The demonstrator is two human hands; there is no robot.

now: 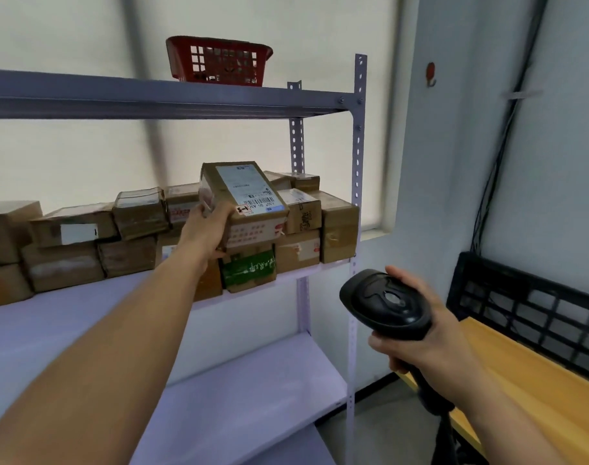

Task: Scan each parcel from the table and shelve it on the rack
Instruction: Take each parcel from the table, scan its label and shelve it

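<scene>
My left hand (207, 231) grips a brown cardboard parcel (244, 193) with a white barcode label on top, held tilted over the stacked parcels (128, 229) on the rack's middle shelf (68, 317). It hovers at or just above a green-taped box (249, 268) and other boxes; whether it rests on them I cannot tell. My right hand (427, 340) holds a black handheld barcode scanner (383, 302) by its handle, lower right, apart from the rack, its head pointing toward the shelf.
A red plastic basket (219, 60) stands on the top shelf (152, 95). A lower shelf (253, 391) lies beneath. At right is a wooden table (528, 380) with a black crate (528, 313) against the wall. The rack's upright post (357, 196) is between shelf and table.
</scene>
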